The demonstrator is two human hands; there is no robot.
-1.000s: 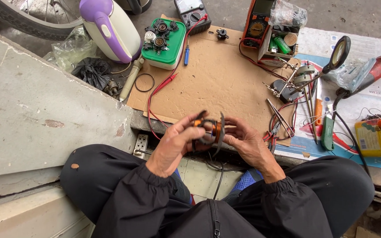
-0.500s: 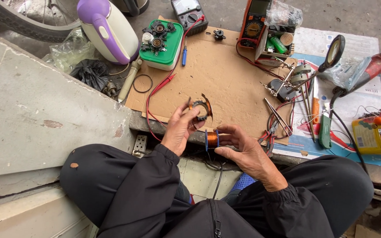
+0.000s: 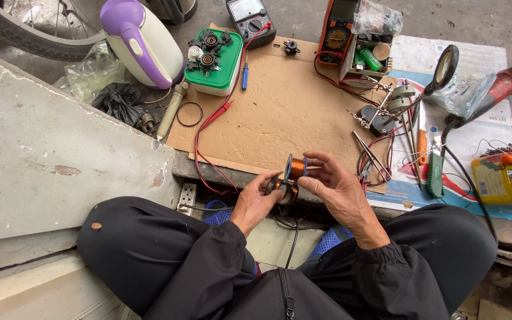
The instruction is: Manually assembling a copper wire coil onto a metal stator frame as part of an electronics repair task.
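My right hand (image 3: 342,192) pinches 1 copper wire spool (image 3: 296,167) upright, flanges clear for turning. My left hand (image 3: 261,198) grips a small wound coil (image 3: 284,191) just below (touching, I think), over my lap near the cardboard sheet (image 3: 274,118).

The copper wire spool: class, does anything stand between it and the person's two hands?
Nothing visible does. The right hand pinches the copper wire spool in its fingertips, and the left hand grips a dark motor part just below it. The cardboard sheet lies beyond them.
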